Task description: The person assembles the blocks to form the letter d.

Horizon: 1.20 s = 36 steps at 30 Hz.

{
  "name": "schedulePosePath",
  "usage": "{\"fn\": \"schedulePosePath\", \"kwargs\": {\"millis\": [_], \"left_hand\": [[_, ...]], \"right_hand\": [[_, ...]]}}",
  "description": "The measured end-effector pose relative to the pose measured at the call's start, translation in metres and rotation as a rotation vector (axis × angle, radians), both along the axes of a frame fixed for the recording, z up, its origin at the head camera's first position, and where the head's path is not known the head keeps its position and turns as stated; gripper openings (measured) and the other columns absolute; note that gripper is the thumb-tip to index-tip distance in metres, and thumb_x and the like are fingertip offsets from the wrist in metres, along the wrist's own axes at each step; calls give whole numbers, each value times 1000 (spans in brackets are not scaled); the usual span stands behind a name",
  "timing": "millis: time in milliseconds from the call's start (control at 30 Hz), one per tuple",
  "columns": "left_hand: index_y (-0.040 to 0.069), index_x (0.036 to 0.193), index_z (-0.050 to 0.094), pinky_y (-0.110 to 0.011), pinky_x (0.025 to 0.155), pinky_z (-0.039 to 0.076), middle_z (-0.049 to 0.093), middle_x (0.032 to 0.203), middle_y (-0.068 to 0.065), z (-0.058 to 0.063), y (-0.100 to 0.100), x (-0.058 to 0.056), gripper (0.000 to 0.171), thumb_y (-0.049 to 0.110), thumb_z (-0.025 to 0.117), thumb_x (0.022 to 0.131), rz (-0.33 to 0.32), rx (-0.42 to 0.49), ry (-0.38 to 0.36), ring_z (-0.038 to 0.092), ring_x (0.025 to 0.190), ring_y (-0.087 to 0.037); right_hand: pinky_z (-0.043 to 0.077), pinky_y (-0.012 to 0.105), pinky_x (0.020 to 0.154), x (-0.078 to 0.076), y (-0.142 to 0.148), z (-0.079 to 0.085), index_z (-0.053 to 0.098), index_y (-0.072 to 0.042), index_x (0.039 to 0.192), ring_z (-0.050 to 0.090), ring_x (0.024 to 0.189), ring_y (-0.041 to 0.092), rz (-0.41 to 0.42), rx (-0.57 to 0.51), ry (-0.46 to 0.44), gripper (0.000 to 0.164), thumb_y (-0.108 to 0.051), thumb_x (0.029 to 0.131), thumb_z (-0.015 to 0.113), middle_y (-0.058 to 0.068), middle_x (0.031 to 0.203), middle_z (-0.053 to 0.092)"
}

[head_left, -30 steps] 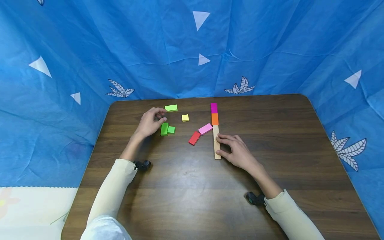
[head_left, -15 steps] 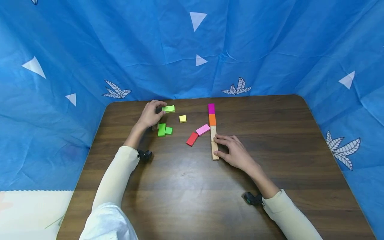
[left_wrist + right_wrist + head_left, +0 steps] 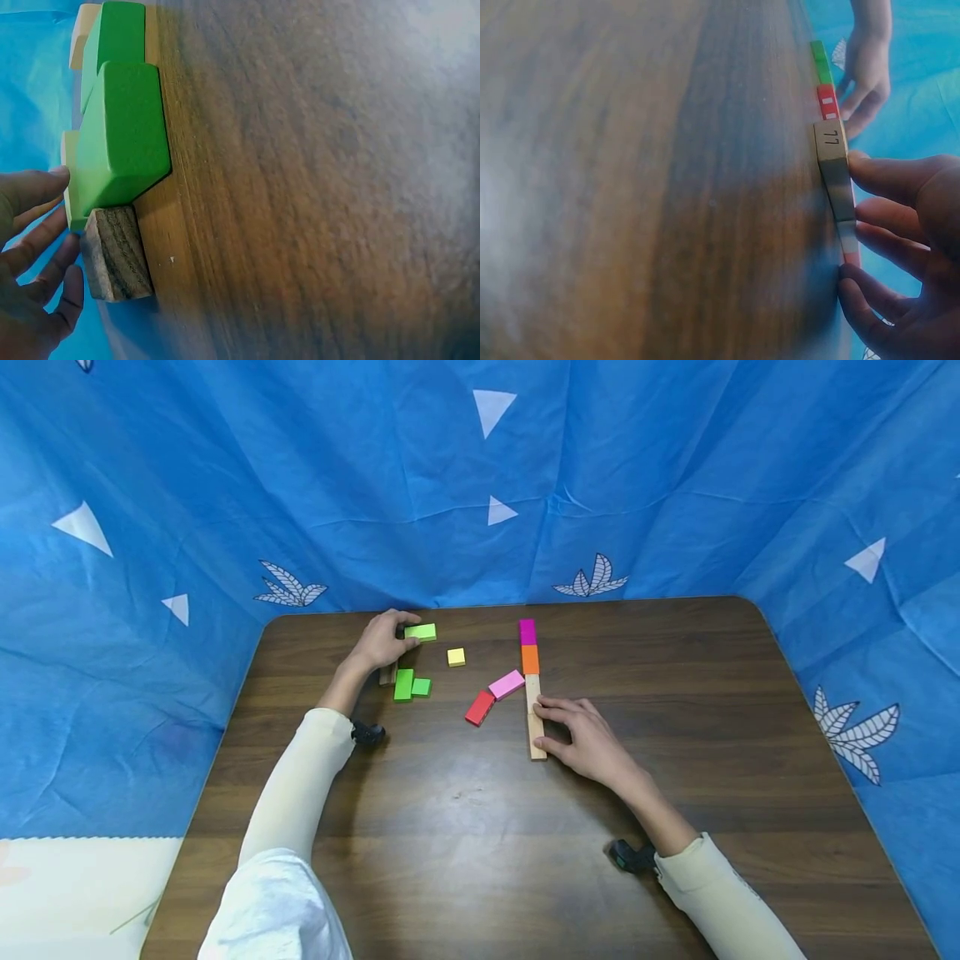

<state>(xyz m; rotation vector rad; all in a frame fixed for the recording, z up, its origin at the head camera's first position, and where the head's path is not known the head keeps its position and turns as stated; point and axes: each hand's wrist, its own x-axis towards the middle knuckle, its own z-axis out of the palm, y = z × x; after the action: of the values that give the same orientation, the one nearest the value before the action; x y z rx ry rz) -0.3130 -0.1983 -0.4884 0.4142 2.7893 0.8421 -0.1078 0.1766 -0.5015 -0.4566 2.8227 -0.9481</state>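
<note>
In the head view my left hand (image 3: 381, 639) is at the left end of a light green block (image 3: 421, 632), thumb on its near side and fingers on its far side. A brown wooden block (image 3: 116, 253) lies below that hand, partly hidden in the head view. Beside it are a green block (image 3: 403, 685) and a smaller green block (image 3: 422, 687). My right hand (image 3: 585, 735) touches two plain wooden blocks (image 3: 534, 693) from the right with thumb and fingertips. They continue a straight row with an orange block (image 3: 530, 659) and a magenta block (image 3: 528, 632).
A pink block (image 3: 507, 684) lies slanted by the row, with a red block (image 3: 480, 708) at its lower left. A small yellow block (image 3: 456, 657) sits between the hands. A blue curtain (image 3: 420, 485) runs behind the wooden table (image 3: 712, 693).
My left hand has moved away from me, from above the green blocks to the light green block, uncovering part of the brown block. My right hand stays at the row.
</note>
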Motion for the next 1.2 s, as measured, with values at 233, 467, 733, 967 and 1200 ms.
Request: {"fn": "schedulePosePath", "kwargs": {"millis": [233,467,733,967,1200], "left_hand": [[10,144,66,-55,107,47,62,140,-19,-1,1,0,41,17,71,104,11,-17,-8,58,124,-38],[9,138,68,-52,100,49,63,129,-18,-1,2,0,34,16,70,104,20,-35,-11,60,116,-35],[8,137,67,-52,100,51,63,130,-18,-1,3,-2,36,18,72,103,-6,-59,8,62,117,-36],[7,135,68,-52,102,52,64,130,-18,0,3,-3,35,18,73,102,-13,-81,13,64,118,-36],[8,136,67,-52,102,51,64,129,-16,3,4,-2,36,20,73,102,5,-83,14,63,118,-34]], "right_hand": [[46,60,113,0,-1,0,64,-13,151,53,140,36,-2,1,-5,61,-32,97,82,7,164,56],[46,59,114,0,0,-2,64,-14,151,54,140,36,-1,3,-2,61,-33,97,83,6,163,57],[46,59,113,0,0,-2,64,-14,151,54,139,36,0,1,5,61,-33,97,83,6,163,57],[46,58,112,0,0,-2,64,-14,151,54,138,35,-1,0,2,60,-33,97,82,6,164,56],[46,58,112,0,1,-2,64,-13,151,54,138,36,4,0,9,60,-32,98,82,6,164,56]]}}
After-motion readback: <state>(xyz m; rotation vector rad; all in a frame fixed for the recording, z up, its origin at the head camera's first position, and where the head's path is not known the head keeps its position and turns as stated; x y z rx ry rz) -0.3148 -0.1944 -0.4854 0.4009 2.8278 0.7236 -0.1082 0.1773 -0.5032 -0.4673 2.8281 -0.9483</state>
